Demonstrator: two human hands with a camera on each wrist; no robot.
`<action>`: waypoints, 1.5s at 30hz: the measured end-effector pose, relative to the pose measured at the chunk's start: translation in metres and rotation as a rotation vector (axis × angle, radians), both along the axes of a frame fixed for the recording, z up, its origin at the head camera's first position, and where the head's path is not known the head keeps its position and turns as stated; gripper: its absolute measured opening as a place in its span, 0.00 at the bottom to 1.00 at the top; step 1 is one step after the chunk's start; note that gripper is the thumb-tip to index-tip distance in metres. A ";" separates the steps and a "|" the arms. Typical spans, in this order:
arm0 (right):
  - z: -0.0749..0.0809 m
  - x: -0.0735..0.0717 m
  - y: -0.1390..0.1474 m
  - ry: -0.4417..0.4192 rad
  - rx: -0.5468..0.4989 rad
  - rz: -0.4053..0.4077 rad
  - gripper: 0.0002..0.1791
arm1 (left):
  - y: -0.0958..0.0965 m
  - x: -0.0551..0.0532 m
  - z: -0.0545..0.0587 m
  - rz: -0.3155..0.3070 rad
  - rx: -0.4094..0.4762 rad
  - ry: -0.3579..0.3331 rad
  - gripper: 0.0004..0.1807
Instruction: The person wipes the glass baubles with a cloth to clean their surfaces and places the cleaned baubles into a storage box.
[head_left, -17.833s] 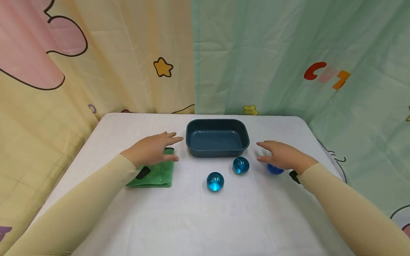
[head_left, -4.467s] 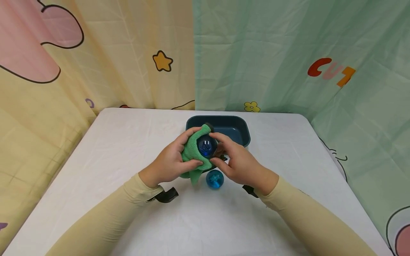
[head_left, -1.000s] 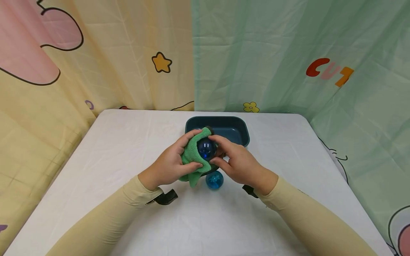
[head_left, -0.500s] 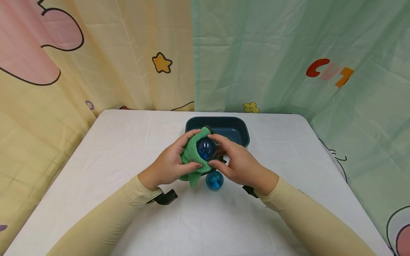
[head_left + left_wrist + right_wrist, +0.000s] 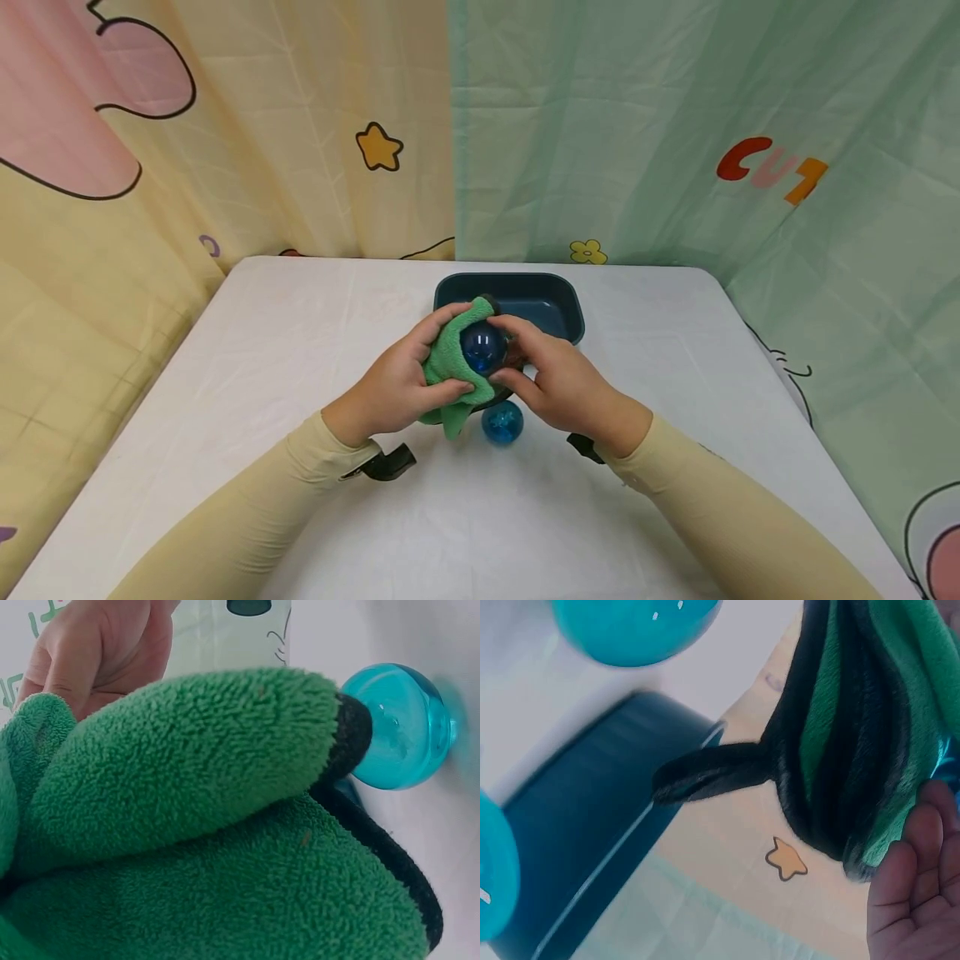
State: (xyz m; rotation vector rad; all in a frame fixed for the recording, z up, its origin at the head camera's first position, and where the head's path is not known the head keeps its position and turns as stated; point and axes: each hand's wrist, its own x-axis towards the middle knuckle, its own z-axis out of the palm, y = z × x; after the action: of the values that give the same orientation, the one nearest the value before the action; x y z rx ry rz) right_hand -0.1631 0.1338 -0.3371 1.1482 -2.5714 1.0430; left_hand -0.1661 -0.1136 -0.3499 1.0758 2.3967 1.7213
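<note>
In the head view my left hand grips a folded green towel with dark edging, cupped round the left side of a dark blue glass ball. My right hand holds that ball from the right with fingers and thumb. Both are raised above the table. A light blue ball lies on the table just below the towel. The right wrist view has a light blue ball at the top and another light blue ball at the left edge; the head view shows only one.
Behind the hands stands a dark teal rectangular tub, its near left part hidden. The white-covered table ends in front of patterned curtains. A towel loop hangs loose in the right wrist view.
Since the oldest frame, the towel has left the table's left side and the dark blue ball the right side; both are held together. Over the last second, only slight finger shifts show.
</note>
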 end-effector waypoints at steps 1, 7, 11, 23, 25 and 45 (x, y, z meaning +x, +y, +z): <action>0.000 0.000 0.000 -0.009 0.002 -0.008 0.33 | 0.000 0.000 0.000 0.003 -0.005 0.004 0.46; -0.003 -0.001 -0.002 -0.038 0.019 -0.041 0.30 | 0.000 0.001 -0.003 0.001 -0.023 0.007 0.45; -0.003 -0.002 -0.001 -0.012 0.028 -0.014 0.34 | -0.001 0.000 -0.002 0.002 -0.024 0.014 0.46; 0.000 -0.001 0.000 0.097 0.058 -0.012 0.35 | -0.001 -0.001 0.001 -0.017 0.025 0.005 0.45; 0.000 0.000 0.000 0.082 0.063 -0.025 0.35 | 0.000 0.000 0.001 -0.015 0.022 0.005 0.45; 0.000 -0.003 0.001 0.061 0.034 0.045 0.36 | -0.003 -0.003 0.000 -0.019 0.019 0.009 0.45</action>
State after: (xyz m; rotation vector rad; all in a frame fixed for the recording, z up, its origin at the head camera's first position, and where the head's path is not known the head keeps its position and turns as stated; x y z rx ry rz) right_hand -0.1663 0.1348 -0.3374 1.2314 -2.5374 0.9617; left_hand -0.1689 -0.1165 -0.3503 1.1074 2.3718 1.7412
